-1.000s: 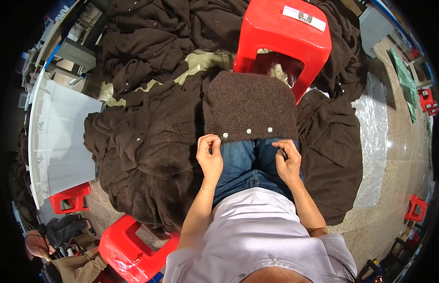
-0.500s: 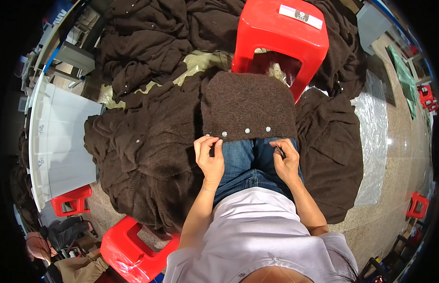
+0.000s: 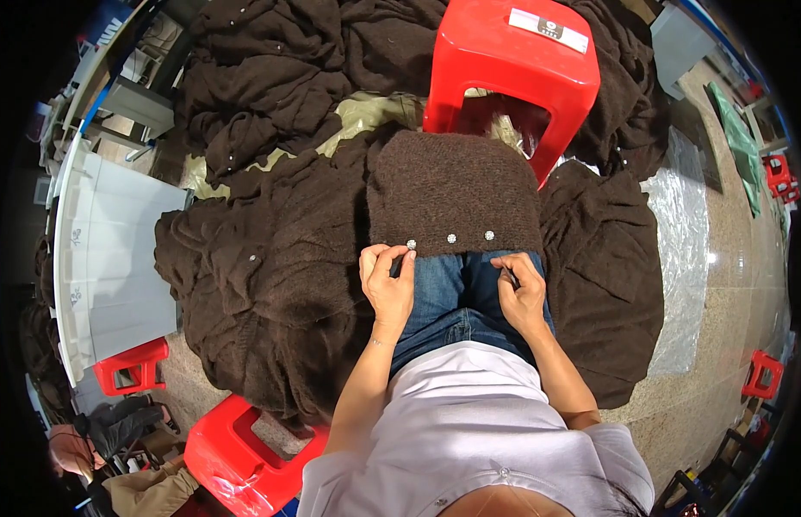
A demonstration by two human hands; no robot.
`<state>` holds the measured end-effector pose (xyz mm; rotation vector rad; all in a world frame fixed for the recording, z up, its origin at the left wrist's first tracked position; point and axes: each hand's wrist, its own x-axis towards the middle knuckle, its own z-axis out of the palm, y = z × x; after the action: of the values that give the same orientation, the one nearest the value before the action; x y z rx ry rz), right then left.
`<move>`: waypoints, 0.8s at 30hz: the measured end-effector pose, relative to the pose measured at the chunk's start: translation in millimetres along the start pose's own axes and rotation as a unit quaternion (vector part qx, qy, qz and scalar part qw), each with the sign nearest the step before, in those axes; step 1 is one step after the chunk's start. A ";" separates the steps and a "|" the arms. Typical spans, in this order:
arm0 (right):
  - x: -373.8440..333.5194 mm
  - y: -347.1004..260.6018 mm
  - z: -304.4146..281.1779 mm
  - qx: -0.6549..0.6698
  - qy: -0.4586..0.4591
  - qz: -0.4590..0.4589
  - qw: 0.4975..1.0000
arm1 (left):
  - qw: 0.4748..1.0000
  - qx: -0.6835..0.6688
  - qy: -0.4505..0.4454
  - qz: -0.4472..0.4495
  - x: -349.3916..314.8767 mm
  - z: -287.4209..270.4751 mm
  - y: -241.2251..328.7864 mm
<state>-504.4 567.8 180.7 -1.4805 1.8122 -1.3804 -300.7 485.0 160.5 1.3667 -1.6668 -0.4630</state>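
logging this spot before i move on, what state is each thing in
brown knit piece: draped over the thighs
shiny buttons: in a row along its near edge
left hand: pinching that edge at the leftmost button
right hand: fingers curled; grip unclear
large red stool: upright
brown heap: crumpled
clear plastic sheet: spread on the floor

White label [image 3: 549,30] on red stool [image 3: 512,67], dark marks [image 3: 75,236] on white bin [image 3: 129,267], pale letters [image 3: 110,33] on blue surface [image 3: 96,29].
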 end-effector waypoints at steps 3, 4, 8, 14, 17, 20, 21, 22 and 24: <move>-0.6 0.6 0.7 0.001 0.002 0.000 1.000 | 1.000 -0.020 0.002 0.011 -0.2 0.0 0.4; -0.6 0.8 0.9 0.001 0.003 -0.001 1.000 | 0.998 -0.058 0.006 0.004 -0.8 -0.2 0.5; -0.8 1.0 0.7 0.003 0.004 0.000 1.000 | 0.991 -0.130 -0.007 -0.043 -4.0 -6.2 3.9; 0.0 0.3 1.4 -0.003 -0.003 0.001 1.000 | 0.974 -0.187 -0.036 -0.121 -12.5 -8.8 -9.4; -0.1 0.1 2.4 -0.001 -0.003 0.005 1.000 | 0.969 -0.208 -0.035 -0.128 -14.4 -8.3 -13.4; -0.5 0.0 1.8 -0.003 -0.002 0.008 1.000 | 0.967 -0.215 -0.040 -0.131 -14.2 -10.2 -12.7; -0.8 0.2 0.7 -0.008 -0.002 0.009 1.000 | 0.968 -0.212 -0.042 -0.127 -13.7 -10.7 -11.4; -1.1 0.5 0.7 -0.010 0.000 0.010 1.000 | 0.969 -0.208 -0.045 -0.123 -13.4 -11.0 -10.6; -1.5 2.2 2.0 0.019 0.014 0.024 0.999 | 0.962 -0.237 -0.030 -0.133 -13.4 -12.2 -9.6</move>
<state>-503.4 568.2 177.6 -1.3972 1.8157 -1.4110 -285.5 497.3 154.3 1.2202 -1.3057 -0.9994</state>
